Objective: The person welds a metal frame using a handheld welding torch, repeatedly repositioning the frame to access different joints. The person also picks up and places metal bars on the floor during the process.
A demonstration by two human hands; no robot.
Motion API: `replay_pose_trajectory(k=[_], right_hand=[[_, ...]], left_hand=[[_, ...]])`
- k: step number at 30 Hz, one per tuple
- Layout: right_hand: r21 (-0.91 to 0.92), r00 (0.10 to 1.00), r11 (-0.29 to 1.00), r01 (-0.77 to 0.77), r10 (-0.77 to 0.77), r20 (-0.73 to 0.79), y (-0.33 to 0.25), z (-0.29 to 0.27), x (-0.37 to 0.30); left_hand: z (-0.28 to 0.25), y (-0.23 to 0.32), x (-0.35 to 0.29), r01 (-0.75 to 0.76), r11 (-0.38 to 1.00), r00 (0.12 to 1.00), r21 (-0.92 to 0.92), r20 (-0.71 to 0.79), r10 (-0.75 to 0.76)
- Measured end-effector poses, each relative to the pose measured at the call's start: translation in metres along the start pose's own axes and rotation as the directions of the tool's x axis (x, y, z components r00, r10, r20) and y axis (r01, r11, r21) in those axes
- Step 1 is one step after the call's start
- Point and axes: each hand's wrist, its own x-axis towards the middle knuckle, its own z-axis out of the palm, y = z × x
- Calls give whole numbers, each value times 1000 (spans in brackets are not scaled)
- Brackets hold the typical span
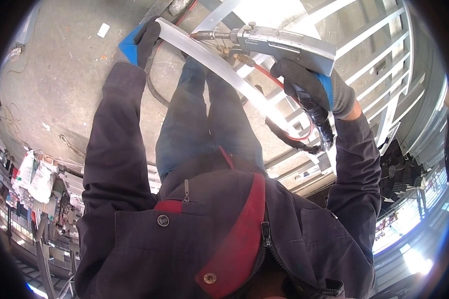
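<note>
The right hand (pixel 309 84), in a black and blue work glove, was wrapped tight around the handle of a grey handheld welding gun (pixel 279 44), its nozzle pointing left toward a long pale metal strip (pixel 219 65). The left hand (pixel 143 41), gloved the same way, clamped the strip's far end, so the strip ran slantwise between both hands, above the person's jeans-clad knees. The nozzle tip sat just beside the strip's upper edge, though whether it touched could not be told. This looked like lining up the gun on the strip before or during a seam; the next move would seem to call for a steady left grip and a slow, even travel of the tip along the edge. A red and black hose (pixel 294 137) looped under the gun near the right wrist and could snag. The white metal frame (pixel 379 65) crowded the right side closely, while the concrete floor (pixel 60 74) on the left offered more room.
</note>
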Motion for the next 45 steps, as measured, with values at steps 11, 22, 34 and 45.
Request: replay_pose_trajectory(k=[11,22,34,45], right_hand=[[268,960,923,-275,278,30,-4,-4,-3],[18,1000,1000,0,0,18,8,-4,0],[107,985,980,-168,163,50,10,0,-9],[179,955,939,-294,297,11,6,1,-9]], left_hand=[[-1,0,6,9,1000,1000,23,11,-10],[0,6,4,37,999,999,25,5,-37],[-2,0,5,58,998,998,-37,28,-57],[0,6,2,40,998,999,-48,-11,-40]])
